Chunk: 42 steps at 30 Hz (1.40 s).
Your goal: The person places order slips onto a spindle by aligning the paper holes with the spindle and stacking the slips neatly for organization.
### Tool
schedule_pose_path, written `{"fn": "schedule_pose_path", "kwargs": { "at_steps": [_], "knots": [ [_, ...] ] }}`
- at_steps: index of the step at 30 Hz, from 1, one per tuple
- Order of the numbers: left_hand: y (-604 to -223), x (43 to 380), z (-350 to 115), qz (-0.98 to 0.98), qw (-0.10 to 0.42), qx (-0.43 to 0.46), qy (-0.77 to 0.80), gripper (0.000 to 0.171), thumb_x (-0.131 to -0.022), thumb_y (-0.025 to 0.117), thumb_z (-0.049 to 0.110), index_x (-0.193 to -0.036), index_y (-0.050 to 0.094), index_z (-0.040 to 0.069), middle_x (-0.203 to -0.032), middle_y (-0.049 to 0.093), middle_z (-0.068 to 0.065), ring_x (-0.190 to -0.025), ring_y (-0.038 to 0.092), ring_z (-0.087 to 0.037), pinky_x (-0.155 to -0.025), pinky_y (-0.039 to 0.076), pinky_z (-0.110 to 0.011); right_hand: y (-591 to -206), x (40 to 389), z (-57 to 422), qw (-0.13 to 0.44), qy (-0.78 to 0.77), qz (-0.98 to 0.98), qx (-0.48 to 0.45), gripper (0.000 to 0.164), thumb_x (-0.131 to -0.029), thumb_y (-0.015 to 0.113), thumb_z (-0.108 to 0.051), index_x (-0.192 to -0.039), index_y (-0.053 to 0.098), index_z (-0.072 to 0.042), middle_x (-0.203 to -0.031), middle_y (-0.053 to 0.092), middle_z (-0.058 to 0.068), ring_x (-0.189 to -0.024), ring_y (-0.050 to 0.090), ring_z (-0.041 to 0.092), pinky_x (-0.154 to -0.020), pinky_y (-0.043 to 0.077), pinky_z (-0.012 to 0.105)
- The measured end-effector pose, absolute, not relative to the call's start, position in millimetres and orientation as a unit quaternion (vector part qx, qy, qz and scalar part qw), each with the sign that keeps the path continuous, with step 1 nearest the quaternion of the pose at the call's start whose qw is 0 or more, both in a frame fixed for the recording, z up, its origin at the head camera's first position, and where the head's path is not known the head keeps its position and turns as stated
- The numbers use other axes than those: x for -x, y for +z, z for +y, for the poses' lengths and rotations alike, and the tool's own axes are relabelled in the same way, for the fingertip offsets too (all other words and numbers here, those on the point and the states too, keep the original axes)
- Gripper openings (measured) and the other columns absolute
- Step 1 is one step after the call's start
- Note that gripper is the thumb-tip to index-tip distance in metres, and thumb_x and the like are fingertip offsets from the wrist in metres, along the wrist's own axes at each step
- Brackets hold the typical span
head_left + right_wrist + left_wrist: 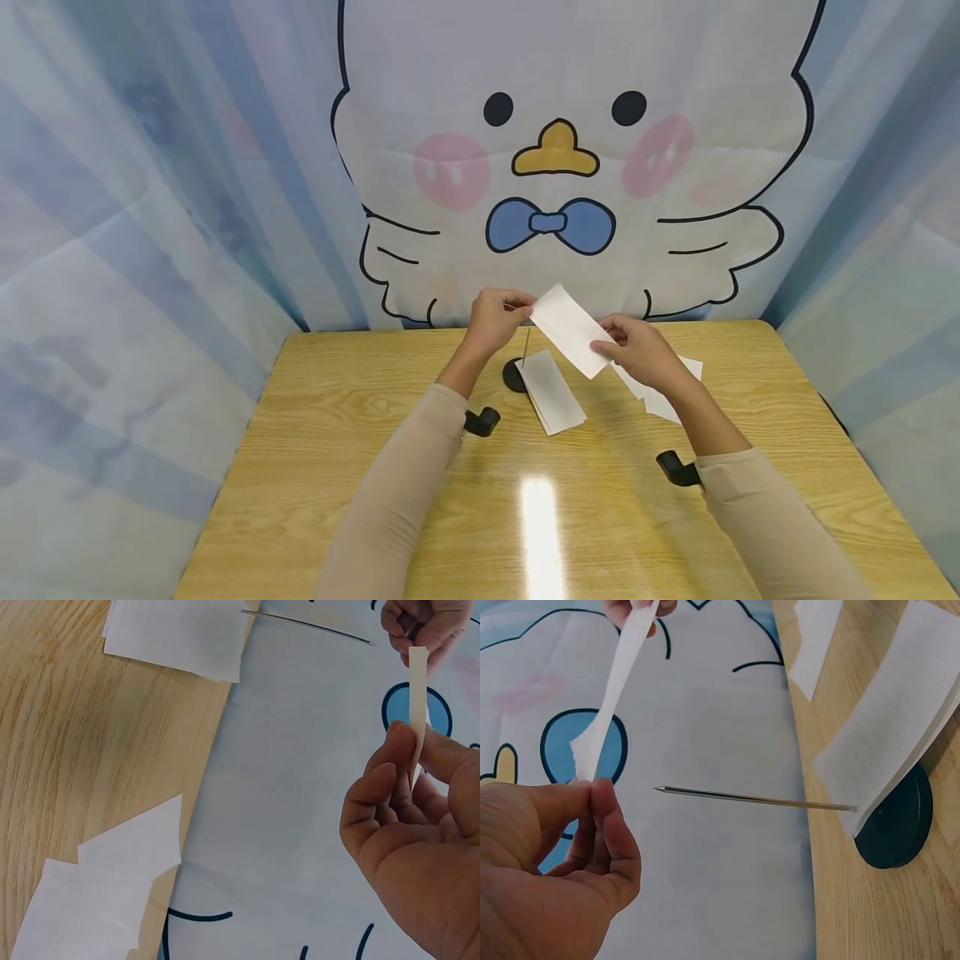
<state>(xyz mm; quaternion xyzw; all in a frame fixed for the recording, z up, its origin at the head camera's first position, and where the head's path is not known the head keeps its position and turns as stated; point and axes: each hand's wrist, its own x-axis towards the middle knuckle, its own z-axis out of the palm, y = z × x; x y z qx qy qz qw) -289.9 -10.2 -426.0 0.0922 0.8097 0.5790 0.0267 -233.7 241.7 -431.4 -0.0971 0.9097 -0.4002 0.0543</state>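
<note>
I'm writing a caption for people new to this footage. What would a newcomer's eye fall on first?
Probably the big white cartoon character on the backdrop behind the table, with its blue bow tie. Next, the white paper slip, held up between the left grip and right grip. Then the thin metal spike on a round black base, with other slips pierced low on it.

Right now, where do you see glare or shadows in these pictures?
Head: a bright glare streak on the wooden table, between the sleeves; left wrist: dark shading beside the spiked papers; right wrist: no such glare streak on the table.
</note>
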Motion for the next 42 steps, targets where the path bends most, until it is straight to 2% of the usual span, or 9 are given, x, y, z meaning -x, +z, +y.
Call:
{"fn": "schedule_pose_path", "kwargs": {
  "at_steps": [5, 11, 18, 22, 27, 42],
  "knots": [
    [-431, 291, -11, 0.806, 0.03, -0.089, 0.585, 0.016, -0.099, 0.069, 0.005, -0.11, 0.08, 0.003, -0.109, 0.076, -0.014, -0.09, 0.076, -0.022, -0.081, 0.062, -0.031, -435, 233, 239, 0.062, -0.4, 0.91, 0.093, 0.037, -0.103, 0.066, -0.024, -0.131, 0.061, 0.0, -0.118, 0.07, 0.02, -0.107, 0.068, 0.032, -0.087, 0.055, 0.042],
    [-434, 292, -12, 0.815, 0.031, -0.093, 0.571, 0.016, -0.099, 0.069, 0.006, -0.11, 0.08, 0.004, -0.11, 0.077, -0.012, -0.091, 0.075, -0.022, -0.081, 0.062, -0.031, -438, 231, 235, 0.076, -0.406, 0.907, 0.089, 0.04, -0.103, 0.066, -0.025, -0.133, 0.06, 0.001, -0.12, 0.069, 0.021, -0.108, 0.067, 0.032, -0.085, 0.056, 0.039],
    [-439, 293, -12, 0.822, 0.036, -0.093, 0.56, 0.016, -0.099, 0.069, 0.007, -0.11, 0.08, 0.005, -0.108, 0.077, -0.011, -0.092, 0.074, -0.022, -0.079, 0.061, -0.031, -443, 231, 234, 0.074, -0.405, 0.907, 0.091, 0.033, -0.103, 0.067, -0.022, -0.127, 0.063, 0.0, -0.109, 0.071, 0.016, -0.094, 0.067, 0.025, -0.079, 0.053, 0.036],
    [-442, 293, -12, 0.822, 0.041, -0.095, 0.561, 0.016, -0.099, 0.069, 0.006, -0.111, 0.08, 0.003, -0.108, 0.076, -0.013, -0.097, 0.074, -0.03, -0.079, 0.061, -0.032, -446, 231, 233, 0.077, -0.401, 0.908, 0.091, 0.032, -0.102, 0.067, -0.02, -0.126, 0.063, 0.001, -0.104, 0.072, 0.013, -0.088, 0.066, 0.02, -0.075, 0.052, 0.033],
    [-445, 293, -12, 0.821, 0.045, -0.09, 0.562, 0.016, -0.099, 0.069, 0.005, -0.111, 0.079, 0.002, -0.108, 0.076, -0.014, -0.101, 0.073, -0.036, -0.079, 0.061, -0.033, -447, 232, 231, 0.078, -0.394, 0.912, 0.088, 0.03, -0.102, 0.067, -0.019, -0.124, 0.064, 0.0, -0.103, 0.072, 0.013, -0.087, 0.066, 0.021, -0.074, 0.052, 0.033],
    [-451, 293, -11, 0.825, 0.04, -0.077, 0.559, 0.016, -0.099, 0.069, 0.005, -0.109, 0.08, 0.003, -0.107, 0.077, -0.014, -0.099, 0.075, -0.032, -0.08, 0.062, -0.033, -453, 231, 229, 0.076, -0.379, 0.918, 0.089, 0.029, -0.102, 0.067, -0.02, -0.123, 0.065, -0.001, -0.101, 0.072, 0.012, -0.087, 0.065, 0.021, -0.074, 0.051, 0.033]
  ]
}}
